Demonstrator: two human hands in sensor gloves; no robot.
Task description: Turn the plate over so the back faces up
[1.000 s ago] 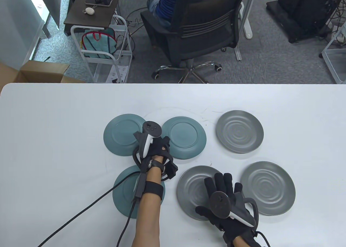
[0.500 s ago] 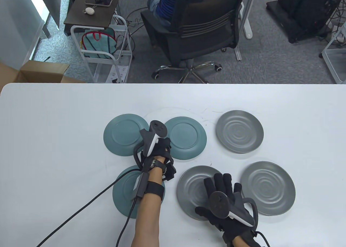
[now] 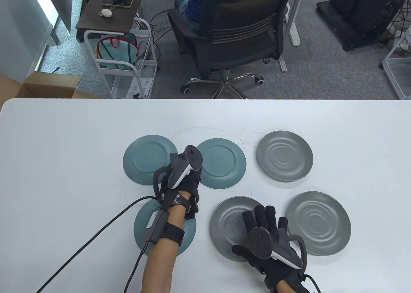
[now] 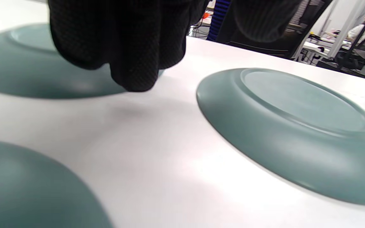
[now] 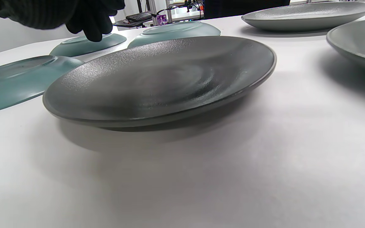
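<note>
Three teal plates lie back up: far left [image 3: 144,159], far middle [image 3: 223,164] and near left [image 3: 162,228]. Three grey ribbed plates lie face up: near middle [image 3: 229,224], near right [image 3: 318,223] and far right [image 3: 284,155]. My left hand [image 3: 189,180] hovers between the two far teal plates and holds nothing. In the left wrist view its fingers [image 4: 131,63] hang just above the bare table beside the far middle teal plate [image 4: 296,120]. My right hand [image 3: 261,220] is spread flat over the near middle grey plate [image 5: 169,79]. Its fingers [image 5: 87,28] stay above the plate.
The white table [image 3: 64,145] carries only the plates. A black cable [image 3: 96,238] trails from my left forearm across the near left of the table. An office chair [image 3: 237,33] with a seated person and a cart [image 3: 122,58] stand beyond the far edge.
My left hand has turned and shifted slightly right between the far teal plates, while its forearm swung left. My right hand and all plates have stayed put.
</note>
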